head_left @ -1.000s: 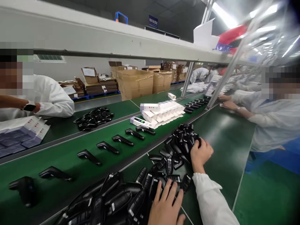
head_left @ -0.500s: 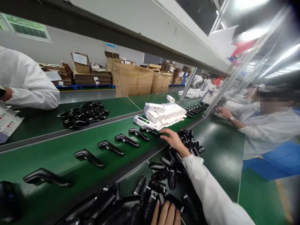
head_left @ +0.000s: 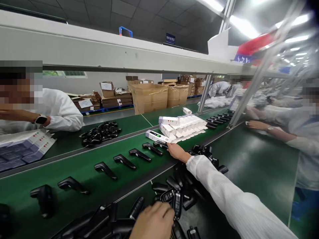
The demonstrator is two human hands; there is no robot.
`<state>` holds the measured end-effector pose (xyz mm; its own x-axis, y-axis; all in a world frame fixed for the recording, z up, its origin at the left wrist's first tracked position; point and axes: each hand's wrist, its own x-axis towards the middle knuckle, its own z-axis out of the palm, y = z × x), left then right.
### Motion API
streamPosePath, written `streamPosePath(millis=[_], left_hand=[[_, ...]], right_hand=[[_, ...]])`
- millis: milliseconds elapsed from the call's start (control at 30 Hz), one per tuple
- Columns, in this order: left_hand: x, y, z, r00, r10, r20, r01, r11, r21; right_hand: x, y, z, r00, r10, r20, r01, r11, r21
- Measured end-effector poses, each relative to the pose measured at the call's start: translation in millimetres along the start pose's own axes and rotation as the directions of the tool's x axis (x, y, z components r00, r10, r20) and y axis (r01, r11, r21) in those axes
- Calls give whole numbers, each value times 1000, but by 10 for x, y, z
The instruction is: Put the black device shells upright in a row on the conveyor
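Note:
My right hand [head_left: 177, 152] reaches over the green conveyor belt, its fingers closed at the handle end of a black gun-shaped device [head_left: 159, 144]. This device is the farthest in a spaced row; another black gun-shaped device [head_left: 124, 161] lies nearer along the row. My left hand [head_left: 154, 219], smeared by motion, is low in the view over a loose pile of black devices [head_left: 177, 202]. Its fingers curl downward, and whether they hold anything is hidden. Right beside the row's far end lies a white box [head_left: 157, 136] with a device pictured on it.
White boxes [head_left: 185, 127] are stacked farther along the belt [head_left: 82, 157]. Across it, a black heap [head_left: 101, 132] lies near a co-worker's sleeve [head_left: 62, 111]. A metal post [head_left: 245, 96] stands at right, and a beam [head_left: 124, 56] crosses above. More people sit at right.
My right hand has closed on the farthest device's end. My left hand has risen and moved left over the pile. The view has turned, and another device shows at the row's near end.

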<state>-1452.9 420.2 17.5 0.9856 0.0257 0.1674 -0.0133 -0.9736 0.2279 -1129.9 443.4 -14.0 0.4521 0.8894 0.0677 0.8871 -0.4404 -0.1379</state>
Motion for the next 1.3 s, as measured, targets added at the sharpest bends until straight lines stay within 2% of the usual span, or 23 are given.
streamPosePath(millis=[33,100,200,267,367,433,500,567,633,767,867,933,1000,1067,1100,1200,1300], left_hand=[[190,-30,-115,995,-86,51,86,996,-1],[624,-100,-205,973,-218,71,217,976,13],[1216,-193,-71,951,-303,57,301,953,33],[1456,-220,71,946,-318,63,316,948,42],[1566,-218,199,949,-304,81,303,953,30],[1553,-208,217,947,-307,90,307,952,14],[1525,-198,201,942,-323,92,325,946,-3],[1490,-194,163,939,-330,98,334,943,-20],[1425,-202,100,939,-320,126,327,944,-35],[1171,-262,-67,947,-227,227,252,964,-87],[987,-305,-152,957,-145,252,190,967,-167],[935,-313,-173,960,-138,244,188,963,-195],[940,-305,-179,957,-149,249,196,965,-174],[973,-290,-191,952,-146,269,184,975,-122],[990,-283,-201,949,-141,281,174,980,-95],[1007,-287,-229,935,-171,311,199,978,-59],[994,-365,-219,923,-262,281,313,937,-154]], right_hand=[[18,19,7,1000,0,2,0,1000,-14],[45,42,6,1000,9,-4,-9,999,-35],[42,75,-84,1000,12,-9,-12,999,-44],[-14,123,-224,1000,-13,-5,13,999,-35],[-198,239,-506,993,-111,-28,112,993,26],[-365,325,-674,958,-286,11,280,944,173],[-529,394,-771,863,-493,112,432,835,340],[-675,429,-774,763,-612,210,507,767,393],[-804,432,-697,733,-634,246,562,768,306],[-993,403,-513,771,-602,209,595,797,103],[-943,414,-495,778,-601,184,567,798,205],[-764,449,-515,798,-577,171,488,786,379],[-494,492,-514,882,-455,119,343,796,498],[-201,525,-465,961,-272,52,211,842,497],[-69,534,-423,980,-199,25,164,868,469],[208,538,-243,993,-117,6,107,922,373],[338,529,-53,997,-80,-18,82,947,309]])
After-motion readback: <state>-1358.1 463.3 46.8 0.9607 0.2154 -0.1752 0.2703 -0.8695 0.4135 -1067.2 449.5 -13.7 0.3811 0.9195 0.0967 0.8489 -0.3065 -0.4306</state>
